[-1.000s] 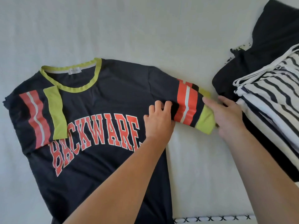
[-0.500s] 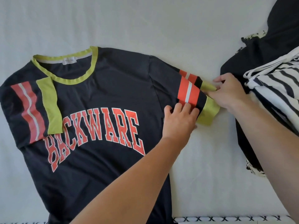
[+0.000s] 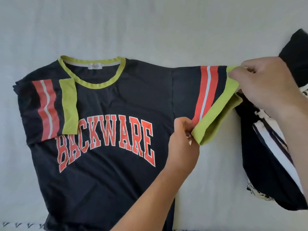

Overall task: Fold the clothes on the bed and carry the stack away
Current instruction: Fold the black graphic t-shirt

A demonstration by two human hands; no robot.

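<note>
Whereas it was lying flat a second ago, the sleeve (image 3: 215, 99) is now being lifted, its cuff pinched by the left hand (image 3: 183, 139) and right hand (image 3: 266, 84), so folding it over the shirt (image 3: 108, 172) is probably beginning.

Soft, even daylight, faint shadows; blur and wide-angle stretch at right edge.

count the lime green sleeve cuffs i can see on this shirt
2: the folded-in cuff lies flat on the shirt beside the collar; the other cuff is pinched by the left hand and right hand.
</note>
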